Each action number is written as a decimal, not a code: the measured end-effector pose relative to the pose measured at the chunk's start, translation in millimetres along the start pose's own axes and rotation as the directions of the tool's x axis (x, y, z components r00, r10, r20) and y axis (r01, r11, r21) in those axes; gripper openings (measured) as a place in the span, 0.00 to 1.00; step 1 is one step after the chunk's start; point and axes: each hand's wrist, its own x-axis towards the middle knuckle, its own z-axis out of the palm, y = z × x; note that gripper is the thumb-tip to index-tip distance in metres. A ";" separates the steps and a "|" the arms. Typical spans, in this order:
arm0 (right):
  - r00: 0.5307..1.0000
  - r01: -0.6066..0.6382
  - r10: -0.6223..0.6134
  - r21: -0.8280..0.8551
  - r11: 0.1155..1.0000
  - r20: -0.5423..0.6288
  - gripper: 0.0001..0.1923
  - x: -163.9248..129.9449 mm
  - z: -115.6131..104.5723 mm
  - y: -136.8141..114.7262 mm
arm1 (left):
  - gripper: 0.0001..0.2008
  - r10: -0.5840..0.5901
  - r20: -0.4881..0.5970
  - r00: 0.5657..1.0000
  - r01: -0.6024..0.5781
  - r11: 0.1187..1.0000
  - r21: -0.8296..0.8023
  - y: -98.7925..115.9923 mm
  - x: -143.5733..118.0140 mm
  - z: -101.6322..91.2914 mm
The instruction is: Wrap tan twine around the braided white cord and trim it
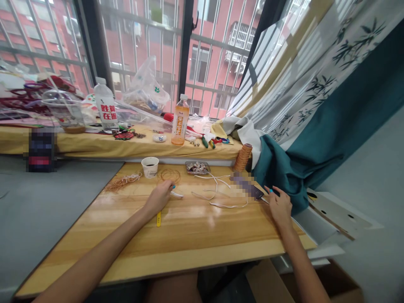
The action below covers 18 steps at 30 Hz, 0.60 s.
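Paper cup [150, 166] holds dark liquid; tray [197, 168] holds small pieces; left hand [160, 196] near cup.

A single head-worn camera looks forward and down from the seated person's position, across the light wooden worktop [189, 227] toward the barred window [151, 54]. The near worktop edge lies close below the lens; the cluttered yellow-covered sill [104, 145] lies farther off. Only this one view is supplied.

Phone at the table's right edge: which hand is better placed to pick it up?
Right. The right hand rests beside the phone, fingertips next to its near end. The left hand is across the table, holding a small white piece near the paper cup.
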 end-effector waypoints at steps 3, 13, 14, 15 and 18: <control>0.988 0.001 0.016 0.110 0.994 -0.156 0.23 -4.8 -11.2 -12.8 | 0.08 0.011 -0.012 1.000 -0.011 1.000 -0.004 0.1 0.1 0.1; 0.624 -0.193 -0.542 0.784 0.590 0.563 0.20 -114.8 3.3 -213.8 | 0.08 -0.088 -0.262 0.961 0.046 0.986 -0.162 9.0 -1.4 -9.6; 0.608 -0.305 -0.513 0.775 0.554 0.606 0.20 -116.3 14.3 -234.5 | 0.08 -0.101 -0.280 0.955 0.053 0.984 -0.173 9.4 -1.5 -10.8; 0.607 -0.419 -0.460 0.752 0.509 0.649 0.19 -114.5 26.5 -252.3 | 0.08 -0.110 -0.291 0.950 0.058 0.982 -0.182 9.1 -1.3 -11.5; 0.652 -0.567 -0.372 0.751 0.339 0.661 0.18 -98.2 63.2 -285.6 | 0.08 -0.128 -0.306 0.943 0.068 0.978 -0.199 4.3 1.2 -10.9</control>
